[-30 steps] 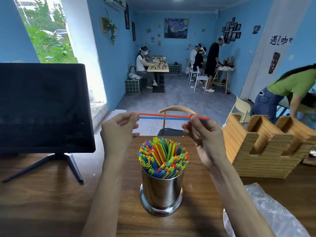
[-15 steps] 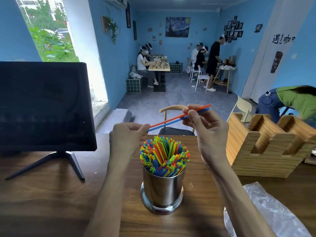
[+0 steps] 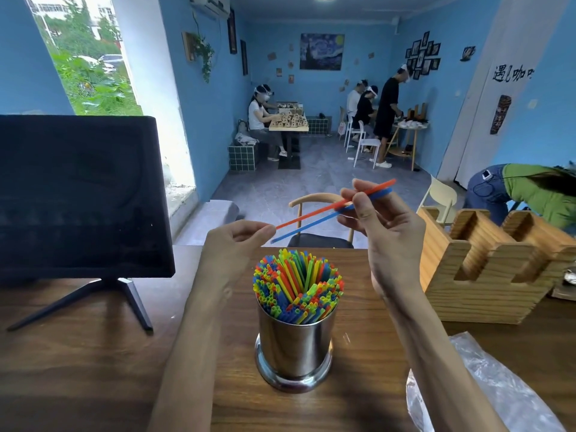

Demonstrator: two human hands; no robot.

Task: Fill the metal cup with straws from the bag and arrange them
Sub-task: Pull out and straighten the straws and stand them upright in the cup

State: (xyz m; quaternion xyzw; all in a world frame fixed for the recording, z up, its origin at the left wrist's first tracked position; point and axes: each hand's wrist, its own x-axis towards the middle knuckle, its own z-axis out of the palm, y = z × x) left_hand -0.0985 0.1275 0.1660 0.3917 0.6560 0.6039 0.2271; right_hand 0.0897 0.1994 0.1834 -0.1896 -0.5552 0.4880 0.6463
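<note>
Plastic bag (image 3: 486,397) lies flat on the table (image 3: 93,369) at near right, partly under the right forearm. Metal cup (image 3: 295,344) stands upright at table centre, between the 2 forearms, packed with mixed-colour straws (image 3: 297,288) standing on end and fanning out above the rim.

Above and behind the cup: right hand (image 3: 383,226) has its grip closed on 2 loose straws, red straw (image 3: 330,207) and blue straw (image 3: 314,222), thumb and fingers pinching them near their upper right ends. Both slope down to the left. Left hand (image 3: 233,241) has fingers curled, fingertips pinched at the lower tip of the red straw; blue tip sits just below them, can't tell if it's touched. Neither loose straw touches the cup's contents.

Left: dark monitor (image 3: 78,194) on a stand. Right: slotted wooden box (image 3: 486,275). Behind the table: wooden chair (image 3: 318,241). Far back, people seated and standing at other tables; 1 bent over at right edge.
</note>
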